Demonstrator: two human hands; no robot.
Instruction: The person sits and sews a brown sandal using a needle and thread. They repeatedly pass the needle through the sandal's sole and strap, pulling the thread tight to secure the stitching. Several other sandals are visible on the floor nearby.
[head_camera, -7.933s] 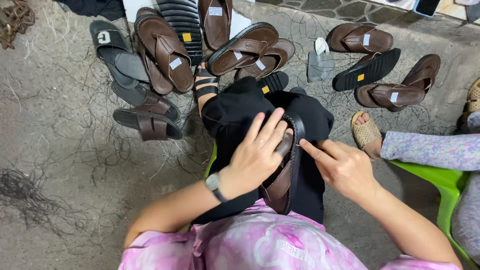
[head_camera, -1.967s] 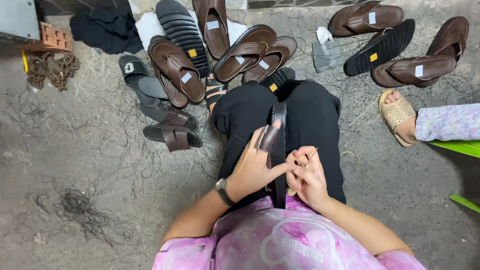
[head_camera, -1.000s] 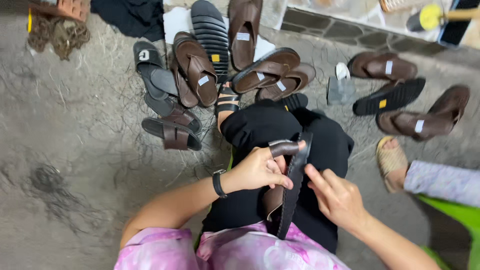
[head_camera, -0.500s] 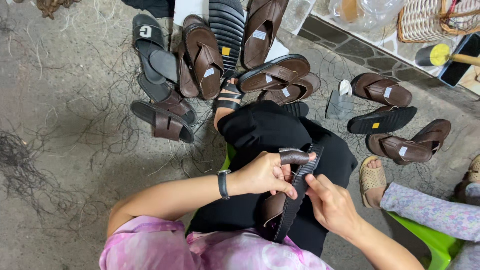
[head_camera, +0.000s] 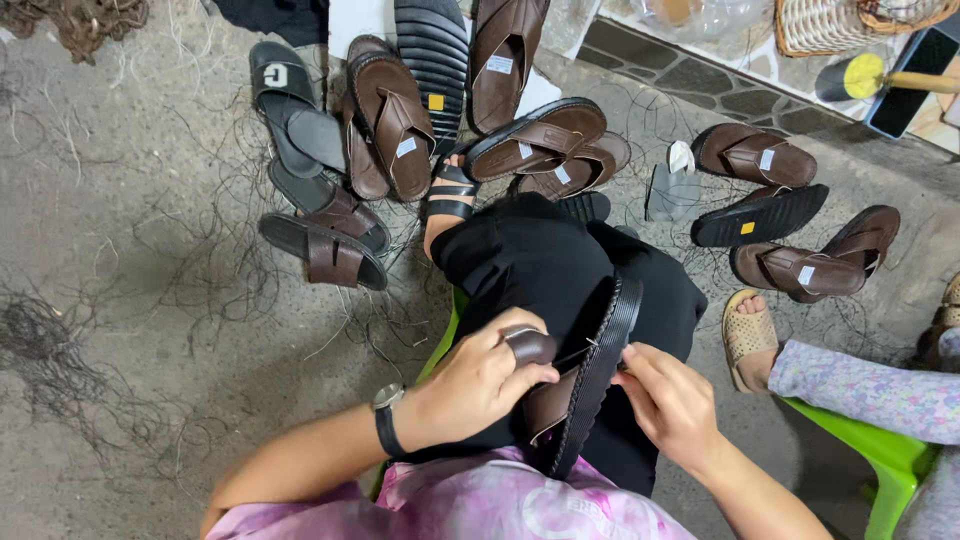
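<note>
1. Sandal (head_camera: 585, 385) is held tilted on edge over the lap, sole facing right.
2. Left hand (head_camera: 475, 385) is closed around its brown strap.
3. Right hand (head_camera: 670, 405) is pinched shut at the sole's edge, fingertips (head_camera: 628, 362) touching it.

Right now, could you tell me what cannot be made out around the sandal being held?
Head view only:
- The brown sandal: its lower end is hidden behind the pink shirt.
- The left hand covers much of the strap.
- Whatever the right hand pinches at the sole's edge is too small to identify.
- The wicker basket is cut off by the top edge.
</note>
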